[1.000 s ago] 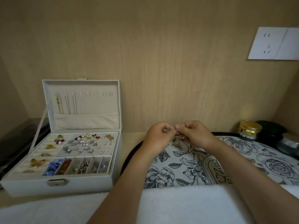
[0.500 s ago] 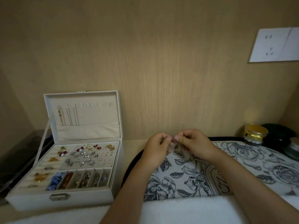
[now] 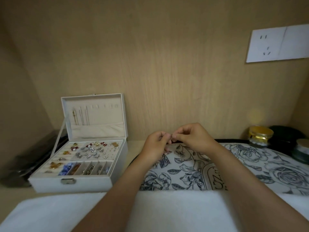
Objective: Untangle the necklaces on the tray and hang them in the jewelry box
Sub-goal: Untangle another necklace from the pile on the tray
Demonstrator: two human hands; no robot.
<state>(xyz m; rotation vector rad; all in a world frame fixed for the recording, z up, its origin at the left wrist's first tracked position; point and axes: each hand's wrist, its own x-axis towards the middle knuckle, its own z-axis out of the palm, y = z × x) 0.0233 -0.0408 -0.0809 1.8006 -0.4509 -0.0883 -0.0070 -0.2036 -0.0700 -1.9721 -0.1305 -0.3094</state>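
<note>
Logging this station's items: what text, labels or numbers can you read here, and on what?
"NC", sideways, in the oval emblem on the tray; rest cut off by the towel, reading uncertain.
On the gold-lidded jar: nothing legible.
On the jewelry box and wall socket: no text seen.

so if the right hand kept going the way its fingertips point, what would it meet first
The left hand: the right hand points leftward and its fingertips seem to touch the left hand's fingertips, above the blue-and-white floral tray. What they pinch is too small to see.
</note>
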